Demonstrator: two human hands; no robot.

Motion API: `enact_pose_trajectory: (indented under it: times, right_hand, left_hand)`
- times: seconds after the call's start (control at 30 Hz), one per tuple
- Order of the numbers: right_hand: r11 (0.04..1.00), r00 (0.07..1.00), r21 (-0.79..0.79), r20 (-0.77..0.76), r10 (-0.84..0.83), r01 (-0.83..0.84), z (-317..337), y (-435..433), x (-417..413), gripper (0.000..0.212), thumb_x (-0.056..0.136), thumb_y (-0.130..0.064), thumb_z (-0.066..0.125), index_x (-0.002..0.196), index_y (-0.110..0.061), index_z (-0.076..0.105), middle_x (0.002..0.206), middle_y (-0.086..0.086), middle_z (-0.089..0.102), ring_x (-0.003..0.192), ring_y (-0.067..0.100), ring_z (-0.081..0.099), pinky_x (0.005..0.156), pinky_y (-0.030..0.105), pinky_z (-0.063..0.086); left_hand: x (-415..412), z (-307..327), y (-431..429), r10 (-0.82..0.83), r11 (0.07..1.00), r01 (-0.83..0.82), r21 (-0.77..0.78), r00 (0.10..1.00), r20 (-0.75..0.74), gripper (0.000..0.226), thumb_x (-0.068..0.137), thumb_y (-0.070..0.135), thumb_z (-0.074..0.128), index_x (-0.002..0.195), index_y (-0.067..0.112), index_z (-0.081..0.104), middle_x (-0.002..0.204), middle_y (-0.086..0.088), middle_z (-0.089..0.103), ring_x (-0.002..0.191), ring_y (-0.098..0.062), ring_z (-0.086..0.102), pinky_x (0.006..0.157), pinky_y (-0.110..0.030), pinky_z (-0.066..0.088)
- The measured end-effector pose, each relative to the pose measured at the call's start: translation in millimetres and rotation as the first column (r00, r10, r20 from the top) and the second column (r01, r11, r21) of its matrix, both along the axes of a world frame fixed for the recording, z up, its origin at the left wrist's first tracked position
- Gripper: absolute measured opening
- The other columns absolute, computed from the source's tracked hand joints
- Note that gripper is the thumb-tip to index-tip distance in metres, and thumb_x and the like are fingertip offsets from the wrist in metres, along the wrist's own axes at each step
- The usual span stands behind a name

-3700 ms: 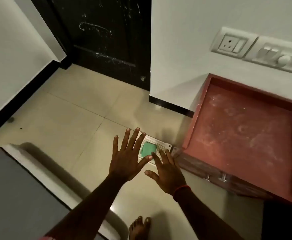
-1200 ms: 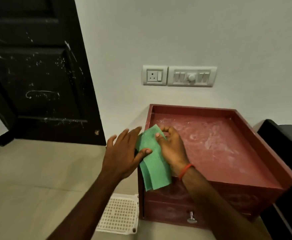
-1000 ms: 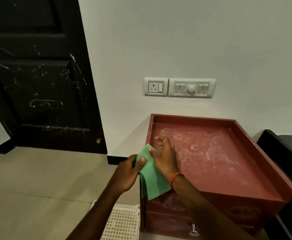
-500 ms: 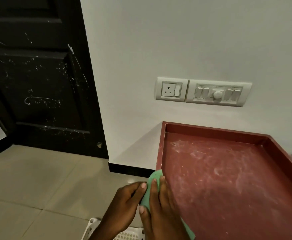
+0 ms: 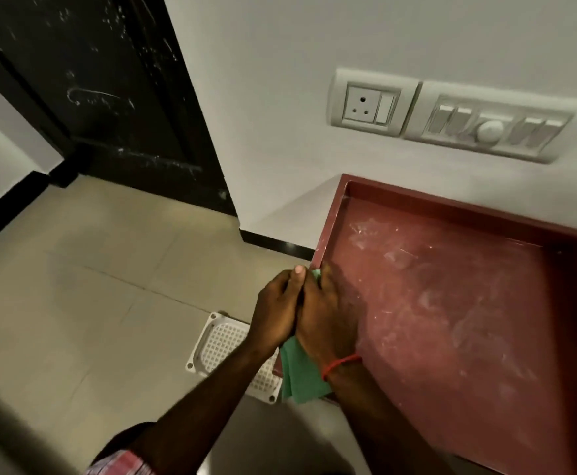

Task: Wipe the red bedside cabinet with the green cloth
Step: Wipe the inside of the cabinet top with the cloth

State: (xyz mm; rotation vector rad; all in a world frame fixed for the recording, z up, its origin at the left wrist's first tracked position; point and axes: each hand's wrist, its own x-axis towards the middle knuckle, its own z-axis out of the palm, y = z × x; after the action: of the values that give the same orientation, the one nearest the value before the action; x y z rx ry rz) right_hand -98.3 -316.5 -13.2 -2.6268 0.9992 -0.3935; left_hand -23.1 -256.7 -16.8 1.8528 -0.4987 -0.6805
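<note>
The red bedside cabinet stands against the white wall, its recessed top streaked with pale dust. The green cloth is pressed between both hands over the cabinet's left rim; a small corner shows above the fingers and a longer fold hangs down below the wrists. My left hand grips the cloth from the left side. My right hand, with a red thread on its wrist, lies flat against it on the rim. Most of the cloth is hidden between the palms.
A white perforated plastic basket lies on the tiled floor just left of the cabinet. A black door is at the upper left. A socket and switch panel sits on the wall above the cabinet.
The cloth went from the floor basket up to the cabinet's left rim. Since half a second ago the view has tilted downward and both hands have closed tighter together on the cloth.
</note>
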Motion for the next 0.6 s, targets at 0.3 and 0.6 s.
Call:
enact_pose_trajectory:
  times: [0.3, 0.6]
  right_hand:
    - [0.972, 0.990, -0.201, 0.092, -0.105, 0.121, 11.2, -101.8, 43.0, 0.037, 0.089, -0.052, 0.058, 0.115, -0.026, 0.060, 0.099, 0.009, 0.058, 0.082, 0.025, 0.060, 0.057, 0.027, 0.036]
    - [0.953, 0.923, 0.055, 0.239, -0.301, 0.297, -4.2, -152.8, 77.0, 0.040, 0.089, -0.055, 0.056, 0.096, -0.016, 0.060, 0.096, 0.012, 0.061, 0.089, 0.033, 0.060, 0.069, 0.038, 0.045]
  left_hand:
    - [-12.0, 9.1, -23.4, -0.150, 0.960, 0.068, 0.272, 0.943, 0.296, 0.080, 0.096, 0.078, 0.025, 0.160, 0.029, 0.025, 0.162, -0.001, 0.041, 0.141, -0.018, 0.044, 0.110, -0.042, 0.041]
    - [-10.8, 5.6, -24.3, -0.290, 0.877, 0.084, 0.472, 0.877, 0.383, 0.052, 0.107, 0.061, 0.018, 0.136, 0.031, 0.048, 0.133, 0.001, 0.061, 0.120, -0.027, 0.056, 0.100, -0.056, 0.043]
